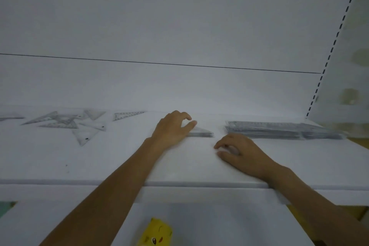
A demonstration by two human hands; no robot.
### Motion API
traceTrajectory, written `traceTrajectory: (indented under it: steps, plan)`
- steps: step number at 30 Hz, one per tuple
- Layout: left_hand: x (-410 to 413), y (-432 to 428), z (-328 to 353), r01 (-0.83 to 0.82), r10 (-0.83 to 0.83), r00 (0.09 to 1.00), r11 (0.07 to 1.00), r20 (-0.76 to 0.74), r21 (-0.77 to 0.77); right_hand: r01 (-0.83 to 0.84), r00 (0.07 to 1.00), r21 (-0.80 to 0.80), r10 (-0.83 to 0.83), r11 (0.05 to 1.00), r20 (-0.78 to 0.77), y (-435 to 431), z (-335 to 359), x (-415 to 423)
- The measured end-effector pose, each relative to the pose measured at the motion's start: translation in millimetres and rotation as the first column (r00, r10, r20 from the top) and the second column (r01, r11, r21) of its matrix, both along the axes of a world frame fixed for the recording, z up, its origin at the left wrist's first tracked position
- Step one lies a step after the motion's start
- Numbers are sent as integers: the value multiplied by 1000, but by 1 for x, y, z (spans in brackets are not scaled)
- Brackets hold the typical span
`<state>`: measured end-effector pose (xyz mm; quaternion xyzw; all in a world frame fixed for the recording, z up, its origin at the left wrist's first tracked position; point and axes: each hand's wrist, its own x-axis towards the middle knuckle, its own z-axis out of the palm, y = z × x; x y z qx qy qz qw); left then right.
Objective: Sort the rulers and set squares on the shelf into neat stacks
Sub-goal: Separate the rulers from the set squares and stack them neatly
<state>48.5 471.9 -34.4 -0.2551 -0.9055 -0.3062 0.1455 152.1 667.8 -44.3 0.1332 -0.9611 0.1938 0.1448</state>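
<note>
- Left grip (173, 128) curls round the set-square stack (201, 133), mid-shelf.
- Right grip (237, 152) is loose and holds nothing, resting on the shelf (99, 162) beside the ruler stack (279, 129) at right.
- Loose set squares (79, 124) lie far left, well apart from both stacks.

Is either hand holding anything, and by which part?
The left hand grips the set-square stack by its left end; the right hand rests on the shelf, holding nothing.

White shelf (79, 162), backed by a plain white panel (179, 16) crossed by one thin dark seam (159, 63). Slotted upright (337, 34) at right. Lower shelf (199, 221) beneath. Dim, greyish light.
</note>
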Motion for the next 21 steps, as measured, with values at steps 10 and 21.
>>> traceTrajectory:
  steps: [10, 21]
  plan:
    - [21, -173, 1, -75, 74, 997, 988, -18, -133, 74, 955, -337, -164, 939, -246, -90, 19, -15]
    - [6, -281, -6, -183, 183, 983, 977, -9, -109, -79, 990, -266, 45, 961, -133, -206, 9, -89]
